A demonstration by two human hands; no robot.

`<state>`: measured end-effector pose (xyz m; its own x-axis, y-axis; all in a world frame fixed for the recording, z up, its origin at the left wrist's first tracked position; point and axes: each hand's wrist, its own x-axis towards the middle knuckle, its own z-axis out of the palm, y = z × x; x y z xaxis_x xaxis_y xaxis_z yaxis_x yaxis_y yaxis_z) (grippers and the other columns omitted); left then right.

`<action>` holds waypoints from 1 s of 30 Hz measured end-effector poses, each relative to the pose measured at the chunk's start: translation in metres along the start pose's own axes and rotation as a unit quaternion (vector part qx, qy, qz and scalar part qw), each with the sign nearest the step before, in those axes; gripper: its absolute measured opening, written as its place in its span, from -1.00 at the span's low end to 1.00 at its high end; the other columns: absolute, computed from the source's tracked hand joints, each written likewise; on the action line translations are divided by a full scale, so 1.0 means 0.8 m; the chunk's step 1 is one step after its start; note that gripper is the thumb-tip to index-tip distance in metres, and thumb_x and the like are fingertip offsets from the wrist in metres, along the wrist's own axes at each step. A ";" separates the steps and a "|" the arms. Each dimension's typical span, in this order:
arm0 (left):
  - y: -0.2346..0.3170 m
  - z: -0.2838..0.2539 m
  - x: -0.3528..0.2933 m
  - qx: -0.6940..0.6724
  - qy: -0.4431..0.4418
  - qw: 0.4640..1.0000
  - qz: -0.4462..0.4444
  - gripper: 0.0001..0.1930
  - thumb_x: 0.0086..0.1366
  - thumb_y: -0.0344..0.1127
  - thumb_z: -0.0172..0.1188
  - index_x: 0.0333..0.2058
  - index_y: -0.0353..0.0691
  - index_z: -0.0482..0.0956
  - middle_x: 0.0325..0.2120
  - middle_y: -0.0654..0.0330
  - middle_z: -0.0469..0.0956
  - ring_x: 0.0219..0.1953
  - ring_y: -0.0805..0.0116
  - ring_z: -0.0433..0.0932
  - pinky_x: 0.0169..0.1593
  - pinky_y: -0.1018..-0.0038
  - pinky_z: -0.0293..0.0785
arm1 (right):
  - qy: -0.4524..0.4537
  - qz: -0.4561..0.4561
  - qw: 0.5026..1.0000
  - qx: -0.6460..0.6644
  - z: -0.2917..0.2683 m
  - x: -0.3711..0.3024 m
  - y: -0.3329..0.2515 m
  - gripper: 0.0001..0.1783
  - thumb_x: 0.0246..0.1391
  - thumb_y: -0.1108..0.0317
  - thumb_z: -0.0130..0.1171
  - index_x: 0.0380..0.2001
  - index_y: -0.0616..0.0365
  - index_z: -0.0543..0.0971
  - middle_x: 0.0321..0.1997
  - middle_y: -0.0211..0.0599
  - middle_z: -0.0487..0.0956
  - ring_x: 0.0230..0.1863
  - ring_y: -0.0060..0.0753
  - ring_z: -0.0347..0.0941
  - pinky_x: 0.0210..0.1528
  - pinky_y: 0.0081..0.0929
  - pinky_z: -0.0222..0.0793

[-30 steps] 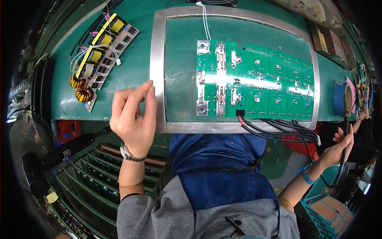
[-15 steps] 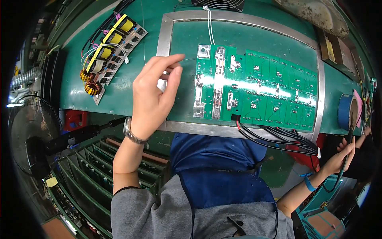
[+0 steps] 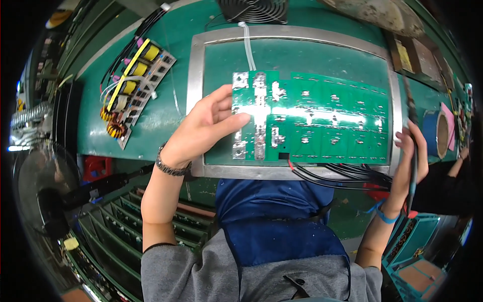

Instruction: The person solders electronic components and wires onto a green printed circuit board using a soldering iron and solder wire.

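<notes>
A wide green circuit board [image 3: 322,136], its soldered face up, lies in a metal-framed area of the bench. My left hand [image 3: 209,118] grips its left edge, with the thumb on top and the other fingers curled at the edge, their tips partly hidden. Beyond the board's right end, my right hand [image 3: 416,153] is closed round a dark soldering iron [image 3: 412,108], held upright with its narrow end pointing away from me. White wires [image 3: 248,48] run off the board's far edge, and black cables [image 3: 342,176] come out from its near edge.
At the left lies another board with yellow transformers [image 3: 128,88] and copper coils. A black fan [image 3: 254,10] stands at the far edge. On the right is a blue ring-shaped spool [image 3: 435,132]. The metal frame [image 3: 196,95] borders the work area. Slotted racks [image 3: 131,221] stand lower left.
My right hand has come left from the blue spool, bringing the soldering iron to the board's right end. My left hand has lowered onto the board's left edge. The board has shifted slightly left.
</notes>
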<state>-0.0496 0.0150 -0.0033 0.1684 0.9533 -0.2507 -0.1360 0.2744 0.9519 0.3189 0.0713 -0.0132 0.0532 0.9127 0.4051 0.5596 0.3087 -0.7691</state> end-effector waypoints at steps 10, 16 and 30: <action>0.002 -0.003 -0.006 -0.012 0.000 1.000 -0.014 -0.42 0.18 -0.61 0.19 0.16 -0.36 0.21 -0.01 0.15 0.47 -0.01 0.46 0.48 0.05 0.54 0.43 | -0.091 0.025 0.995 0.044 0.021 0.025 -0.019 -0.61 0.03 0.54 0.23 -0.01 0.21 0.51 -0.18 -0.22 0.59 -0.20 -0.56 0.52 -0.15 -0.62 0.46; 0.005 0.008 -0.018 0.075 0.024 0.996 0.030 -0.47 0.15 -0.62 0.21 0.10 -0.35 0.26 -0.06 0.17 0.48 -0.07 0.46 0.50 -0.03 0.53 0.48 | -0.076 0.061 0.990 0.103 0.017 0.016 -0.021 -0.62 0.05 0.53 0.22 -0.01 0.23 0.49 -0.20 -0.23 0.58 -0.21 -0.55 0.51 -0.09 -0.59 0.45; -0.009 0.012 -0.026 0.260 0.114 0.937 0.202 -0.50 0.12 -0.55 0.27 0.04 -0.35 0.31 -0.19 0.14 0.52 -0.21 0.45 0.55 -0.18 0.56 0.49 | 0.018 -0.013 0.990 0.141 0.013 -0.002 -0.037 -0.54 0.03 0.59 0.24 0.03 0.22 0.43 -0.15 -0.29 0.51 -0.20 -0.57 0.47 -0.08 -0.61 0.45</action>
<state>-0.0429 -0.0084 -0.0033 -0.0148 0.9845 0.1746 0.3606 -0.1576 0.9193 0.2938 0.0636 0.0036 0.0739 0.8953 0.4394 0.3087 0.3984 -0.8637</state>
